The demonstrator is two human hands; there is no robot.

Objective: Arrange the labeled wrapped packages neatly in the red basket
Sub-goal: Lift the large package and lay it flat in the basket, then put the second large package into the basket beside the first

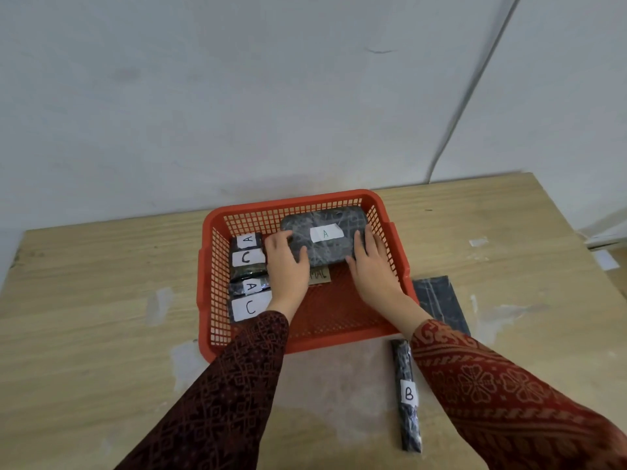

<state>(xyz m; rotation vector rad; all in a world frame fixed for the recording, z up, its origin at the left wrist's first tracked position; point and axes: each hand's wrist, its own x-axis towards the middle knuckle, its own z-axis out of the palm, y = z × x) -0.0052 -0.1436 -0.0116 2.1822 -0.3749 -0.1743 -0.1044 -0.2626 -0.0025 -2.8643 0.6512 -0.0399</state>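
Observation:
A red mesh basket [339, 199] stands on the wooden table. At its far right lies a large dark wrapped package labelled A [324, 244]. My left hand [288, 266] grips its left end and my right hand [371, 262] grips its right end. Along the basket's left wall sits a row of several small wrapped packages [249, 278] with white labels reading A and C. A brown card with writing [319, 275] lies on the basket floor, partly under the big package. Outside the basket, a long thin package labelled B [406, 395] lies on the table at the near right.
A flat dark wrapped package [441, 301] lies on the table just right of the basket, partly hidden by my right forearm. A white wall rises behind the table, and a cable [475, 89] runs down it at the right.

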